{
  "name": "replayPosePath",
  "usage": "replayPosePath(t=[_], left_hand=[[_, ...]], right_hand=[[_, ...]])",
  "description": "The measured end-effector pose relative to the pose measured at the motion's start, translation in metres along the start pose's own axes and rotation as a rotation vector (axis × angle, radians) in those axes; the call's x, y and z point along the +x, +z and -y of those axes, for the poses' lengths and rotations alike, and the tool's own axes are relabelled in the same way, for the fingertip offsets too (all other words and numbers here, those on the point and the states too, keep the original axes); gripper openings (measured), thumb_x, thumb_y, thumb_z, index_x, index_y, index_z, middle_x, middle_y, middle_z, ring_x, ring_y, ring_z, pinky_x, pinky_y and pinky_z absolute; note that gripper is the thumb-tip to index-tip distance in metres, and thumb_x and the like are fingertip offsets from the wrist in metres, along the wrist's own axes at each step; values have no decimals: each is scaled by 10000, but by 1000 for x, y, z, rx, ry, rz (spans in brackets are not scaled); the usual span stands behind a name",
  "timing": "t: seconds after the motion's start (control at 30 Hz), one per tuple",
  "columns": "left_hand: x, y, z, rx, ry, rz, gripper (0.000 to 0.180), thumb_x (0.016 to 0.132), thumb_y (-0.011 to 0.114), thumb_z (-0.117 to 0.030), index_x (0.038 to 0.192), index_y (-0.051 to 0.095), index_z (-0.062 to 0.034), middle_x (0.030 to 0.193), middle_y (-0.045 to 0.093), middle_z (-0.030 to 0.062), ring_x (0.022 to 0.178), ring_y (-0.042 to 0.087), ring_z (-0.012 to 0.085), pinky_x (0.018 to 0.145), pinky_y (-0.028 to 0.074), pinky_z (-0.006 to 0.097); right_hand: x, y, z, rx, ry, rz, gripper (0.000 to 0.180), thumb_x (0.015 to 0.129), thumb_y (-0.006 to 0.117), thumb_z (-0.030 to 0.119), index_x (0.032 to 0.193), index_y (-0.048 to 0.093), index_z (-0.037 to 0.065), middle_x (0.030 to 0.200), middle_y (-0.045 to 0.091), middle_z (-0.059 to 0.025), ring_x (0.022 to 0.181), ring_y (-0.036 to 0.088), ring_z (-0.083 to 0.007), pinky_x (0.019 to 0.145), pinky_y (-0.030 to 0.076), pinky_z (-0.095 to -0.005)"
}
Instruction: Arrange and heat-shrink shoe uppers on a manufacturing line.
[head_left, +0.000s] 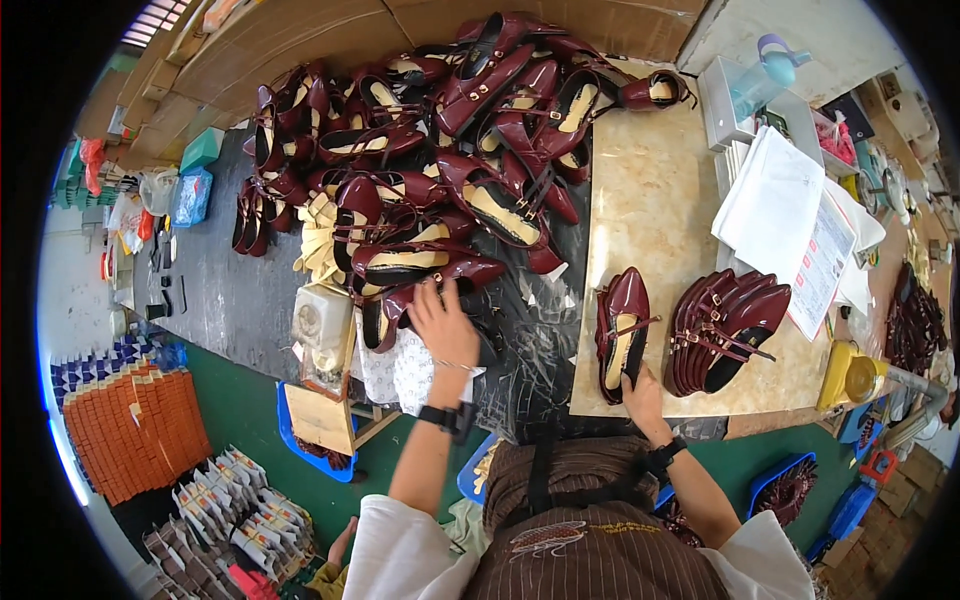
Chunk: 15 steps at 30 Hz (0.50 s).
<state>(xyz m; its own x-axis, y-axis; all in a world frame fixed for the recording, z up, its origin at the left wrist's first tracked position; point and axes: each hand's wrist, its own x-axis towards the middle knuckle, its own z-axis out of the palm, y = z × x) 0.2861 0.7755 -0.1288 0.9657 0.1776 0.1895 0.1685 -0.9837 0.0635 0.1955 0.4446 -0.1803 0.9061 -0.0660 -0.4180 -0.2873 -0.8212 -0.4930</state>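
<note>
My left hand (440, 325) lies over a glossy burgundy strapped shoe (380, 325) at the near edge of a large heap of such shoes. Its fingers are stretched and slightly apart; the fingertips touch the shoes. My right hand (645, 395) pinches the heel end of another burgundy shoe (627, 320), which stands on a tan board with its toe pointing away from me. A second shoe presses against its left side. To the right, several burgundy shoes (725, 325) stand side by side in a tight row, toes away.
Cream shoe inserts (318, 240) and a cloudy plastic container (320, 325) sit left of the heap. White papers (770, 200) and a grey bin (722, 105) occupy the board's right side. Below the table are blue crates (785, 485); stacked orange pieces (140, 430) stand at far left.
</note>
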Motion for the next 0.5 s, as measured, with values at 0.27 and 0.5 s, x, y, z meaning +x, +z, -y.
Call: replayPosePath(t=[0.27, 0.5], left_hand=[[39, 7, 85, 166, 164, 246, 83, 785, 561, -107, 834, 628, -104, 892, 604, 53, 881, 595, 264, 669, 509, 397], [-41, 2, 2, -467, -177, 347, 155, 756, 607, -96, 862, 599, 17, 845, 598, 244, 805, 580, 431, 703, 470, 474]], right_hand=[[3, -24, 19, 83, 44, 148, 416, 837, 598, 269, 1122, 515, -23, 926, 633, -251, 832, 622, -407, 679, 503, -439], [-5, -13, 8, 395, 93, 161, 356, 842, 490, 24, 1175, 441, -92, 869, 613, -304, 606, 667, -318, 534, 546, -367]])
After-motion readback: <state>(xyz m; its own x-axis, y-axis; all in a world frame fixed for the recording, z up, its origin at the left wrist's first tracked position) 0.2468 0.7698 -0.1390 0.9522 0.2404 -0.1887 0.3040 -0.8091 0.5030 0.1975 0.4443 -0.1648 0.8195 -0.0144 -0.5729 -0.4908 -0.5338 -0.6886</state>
